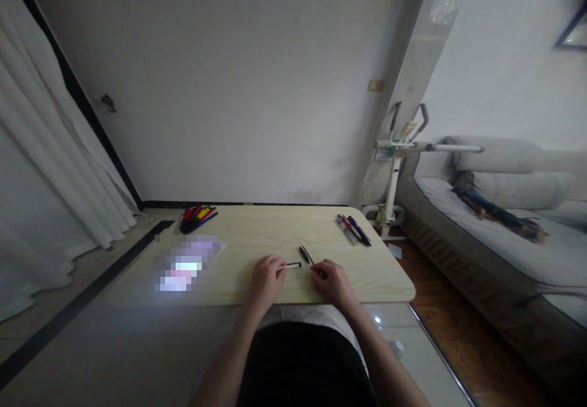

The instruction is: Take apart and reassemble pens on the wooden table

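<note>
On the light wood-grain table [275, 230], my left hand [268, 277] is closed around one end of a pale pen barrel [291, 265], whose black end points right. My right hand [332, 278] is closed too, thumb and finger pinched at the near end of a thin dark stick [309, 253]. This looks like a pen refill, though it is too small to be sure. Close along its left side lies a short black pen piece [303, 254], apart from both hands. A small gap separates the two hands.
Several pens [353, 230] lie at the table's back right. A bunch of coloured pens [195, 217] lies at the back left, with a blurred-out bright object [186, 266] nearer me. A white exercise machine [391, 193] and a grey sofa [495, 230] stand to the right.
</note>
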{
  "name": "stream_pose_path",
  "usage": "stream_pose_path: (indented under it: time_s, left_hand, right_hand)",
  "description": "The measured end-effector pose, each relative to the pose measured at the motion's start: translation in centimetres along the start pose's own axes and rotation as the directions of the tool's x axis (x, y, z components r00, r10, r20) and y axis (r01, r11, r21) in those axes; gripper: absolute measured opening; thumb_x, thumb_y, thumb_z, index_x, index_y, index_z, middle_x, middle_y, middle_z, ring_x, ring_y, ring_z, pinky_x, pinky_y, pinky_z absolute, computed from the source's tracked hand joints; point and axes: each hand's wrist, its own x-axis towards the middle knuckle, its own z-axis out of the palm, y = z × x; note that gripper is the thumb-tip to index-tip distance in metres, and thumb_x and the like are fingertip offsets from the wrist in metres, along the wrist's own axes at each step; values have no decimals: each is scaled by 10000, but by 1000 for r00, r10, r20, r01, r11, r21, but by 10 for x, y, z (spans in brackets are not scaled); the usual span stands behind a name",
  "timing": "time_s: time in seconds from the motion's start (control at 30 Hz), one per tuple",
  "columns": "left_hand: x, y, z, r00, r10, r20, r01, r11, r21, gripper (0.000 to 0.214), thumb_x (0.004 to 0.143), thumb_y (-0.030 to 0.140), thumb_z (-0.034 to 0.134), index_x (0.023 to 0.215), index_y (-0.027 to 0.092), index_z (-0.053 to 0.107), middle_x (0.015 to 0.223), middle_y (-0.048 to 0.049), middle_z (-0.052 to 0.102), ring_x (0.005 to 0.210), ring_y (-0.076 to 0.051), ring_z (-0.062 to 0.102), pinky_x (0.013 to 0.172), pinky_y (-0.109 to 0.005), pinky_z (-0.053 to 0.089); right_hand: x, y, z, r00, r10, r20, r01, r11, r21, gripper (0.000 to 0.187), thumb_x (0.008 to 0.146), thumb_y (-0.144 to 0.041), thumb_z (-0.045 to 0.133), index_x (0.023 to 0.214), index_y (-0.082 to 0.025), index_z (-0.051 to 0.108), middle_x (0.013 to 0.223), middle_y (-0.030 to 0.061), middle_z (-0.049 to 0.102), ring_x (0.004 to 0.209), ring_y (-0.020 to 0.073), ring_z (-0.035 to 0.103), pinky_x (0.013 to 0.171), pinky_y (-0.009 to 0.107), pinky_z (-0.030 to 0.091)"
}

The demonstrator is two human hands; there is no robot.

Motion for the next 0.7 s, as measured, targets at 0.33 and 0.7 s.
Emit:
stream_pose_path:
  time_s: [0.33, 0.7]
  left_hand:
    - [0, -7, 5, 987, -159, -17, 153, 970, -188, 148, 779, 238, 478, 849, 182, 596, 824, -52, 633, 778, -162, 581, 725, -275, 436]
    - [1, -7, 1, 956, -290, -33, 261, 901, -348, 145, 734, 311, 515, 774, 185, 572, 723, -13, 617, 655, -136, 570, 592, -217, 420]
  right_hand:
    - [2, 1, 0, 1000, -5, -8, 6, 1000, 29, 158, 733, -161, 487, 741, -166, 645, 695, 39, 613, 618, 122, 549, 593, 220, 419]
    - [2, -1, -3, 1000, 2, 2, -2, 998, 68, 146, 749, -179, 485, 740, -174, 631, 706, 31, 608, 638, 123, 549, 603, 219, 417]
